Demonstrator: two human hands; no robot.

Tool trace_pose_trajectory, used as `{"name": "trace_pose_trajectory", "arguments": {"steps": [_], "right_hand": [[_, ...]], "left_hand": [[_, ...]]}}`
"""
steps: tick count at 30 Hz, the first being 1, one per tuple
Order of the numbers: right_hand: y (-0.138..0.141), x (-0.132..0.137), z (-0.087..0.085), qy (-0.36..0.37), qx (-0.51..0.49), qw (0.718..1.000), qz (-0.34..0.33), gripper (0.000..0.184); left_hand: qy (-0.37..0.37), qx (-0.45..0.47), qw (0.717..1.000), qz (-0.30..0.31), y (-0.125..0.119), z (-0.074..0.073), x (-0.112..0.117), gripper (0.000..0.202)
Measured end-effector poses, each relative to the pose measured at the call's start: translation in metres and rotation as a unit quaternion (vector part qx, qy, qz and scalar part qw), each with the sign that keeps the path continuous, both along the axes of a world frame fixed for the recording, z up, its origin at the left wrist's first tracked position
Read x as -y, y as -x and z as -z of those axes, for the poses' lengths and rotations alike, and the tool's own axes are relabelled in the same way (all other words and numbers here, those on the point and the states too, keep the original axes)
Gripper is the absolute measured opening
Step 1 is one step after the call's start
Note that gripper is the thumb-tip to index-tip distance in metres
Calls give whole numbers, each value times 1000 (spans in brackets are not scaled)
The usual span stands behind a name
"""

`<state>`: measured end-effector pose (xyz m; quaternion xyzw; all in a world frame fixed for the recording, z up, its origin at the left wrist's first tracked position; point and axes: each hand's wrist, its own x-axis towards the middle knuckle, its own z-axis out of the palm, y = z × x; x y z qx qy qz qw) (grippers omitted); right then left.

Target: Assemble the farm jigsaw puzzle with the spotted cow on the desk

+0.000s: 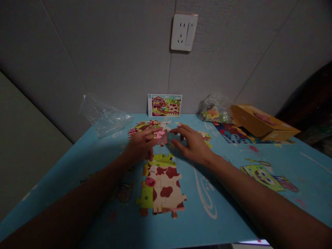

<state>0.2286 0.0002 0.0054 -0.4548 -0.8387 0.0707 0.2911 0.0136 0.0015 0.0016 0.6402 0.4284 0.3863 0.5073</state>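
My left hand [141, 143] is closed on a pink jigsaw piece [162, 137], partly covered by its fingers. Just right of that piece, my right hand [193, 143] has its fingers curved and apart, with nothing visible between them. Nearer to me lies a joined section of jigsaw puzzle [166, 186] showing a white cow with brown patches on green. Beyond my left hand, more puzzle pieces [145, 126] with red barn parts lie on the table. A few yellow-green pieces [205, 136] rest behind my right hand, which hides some of them.
A picture card [165, 105] of a farm leans against the wall. Clear plastic bags [110, 119] lie at the back left, and another bag with colourful contents [216, 109] sits at the right. Beside it, a yellow box [264, 121] rests on a colourful sheet [228, 133]. A blue patterned cloth [109, 218] covers the table.
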Motion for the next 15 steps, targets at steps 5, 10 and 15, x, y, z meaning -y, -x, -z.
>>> {"name": "trace_pose_trajectory", "arguments": {"steps": [5,10,15], "right_hand": [[-11,5,-12,85,194,938,275,45],[-26,2,-16,207,274,872,350,54],[-31,-5,-7,195,271,892,305,49]], "left_hand": [[-6,45,992,-115,-1,-4,-4,69],[51,74,984,-151,1,-2,-8,88],[60,110,985,-121,3,1,-9,89]]}}
